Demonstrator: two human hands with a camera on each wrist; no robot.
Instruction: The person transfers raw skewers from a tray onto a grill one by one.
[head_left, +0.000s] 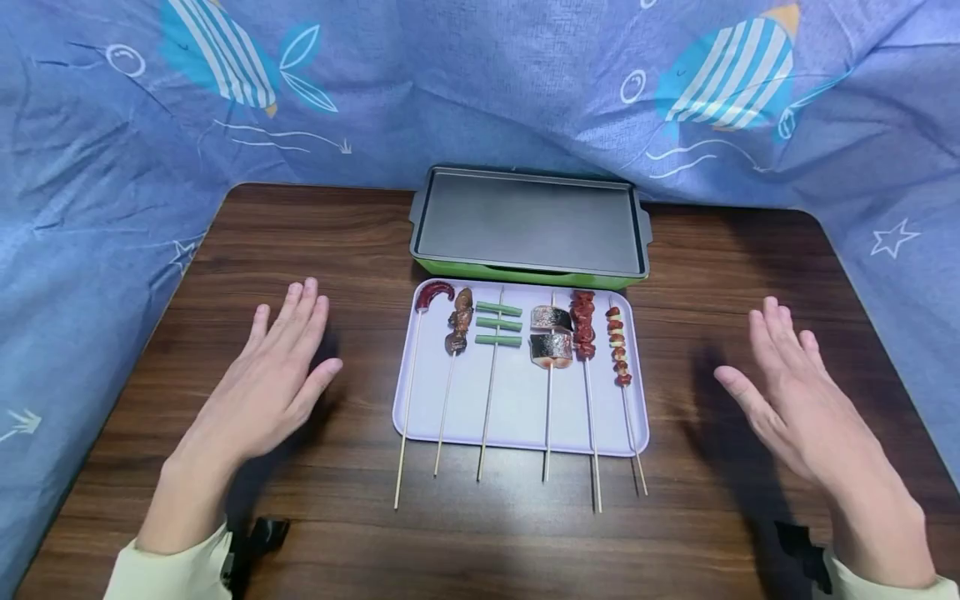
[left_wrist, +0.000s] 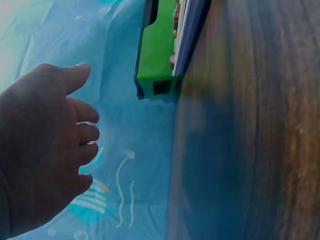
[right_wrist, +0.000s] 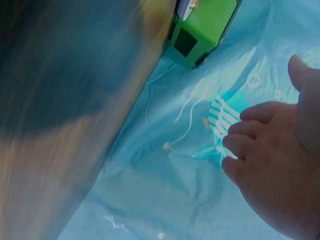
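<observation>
My left hand point(head_left: 262, 387) hovers over the table's left part, fingers straight, holding nothing. On the other side my right hand point(head_left: 806, 408) is held the same way, its shadow on the wood. Between them lies a lilac tray point(head_left: 517, 417) with several skewers side by side, their sticks jutting over its front edge. From left they carry a curled dark-red sausage-like piece point(head_left: 435, 292), brown chunks point(head_left: 461, 321), green bean-like pieces point(head_left: 498, 324), dark-skinned fish pieces point(head_left: 551, 346), red meat point(head_left: 582, 325) and small red-brown and pale pieces point(head_left: 617, 346).
Just behind the tray stands a green grill point(head_left: 525, 275) topped by a flat dark griddle plate point(head_left: 525, 221) with side handles. A blue fish-print cloth point(head_left: 487, 92) hangs behind and beside the dark wood-grain table point(head_left: 337, 533).
</observation>
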